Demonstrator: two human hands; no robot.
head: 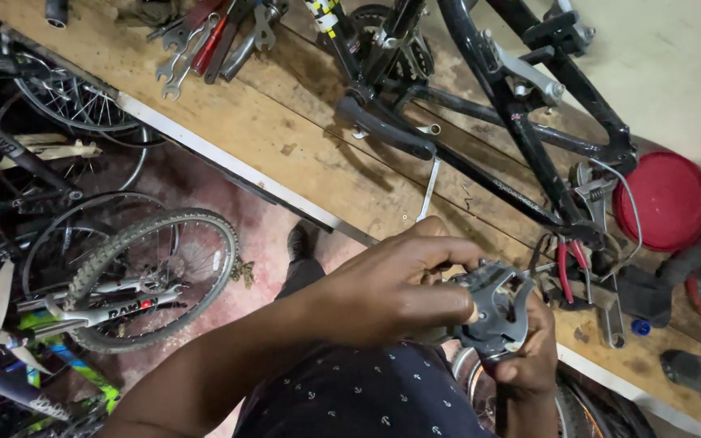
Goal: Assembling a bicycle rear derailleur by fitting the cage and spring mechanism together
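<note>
A grey metal bicycle pedal (492, 312) is held between both hands in front of my chest. My left hand (395, 284) wraps over its top and left side, fingers curled around the frame. Beneath it, my right hand (529, 361) cups the pedal's lower right edge. Just behind the hands, a black bicycle frame (488, 105) lies on the wooden workbench (302, 146). Its black crank arm (387, 130) points left.
Wrenches and red-handled tools (204, 40) are piled at the bench's far left. Red-handled pliers (569, 268) and an adjustable spanner (610, 312) lie right of the pedal. A red round lid (671, 199) sits far right. Bicycle wheels (152, 276) and frames crowd the floor at left.
</note>
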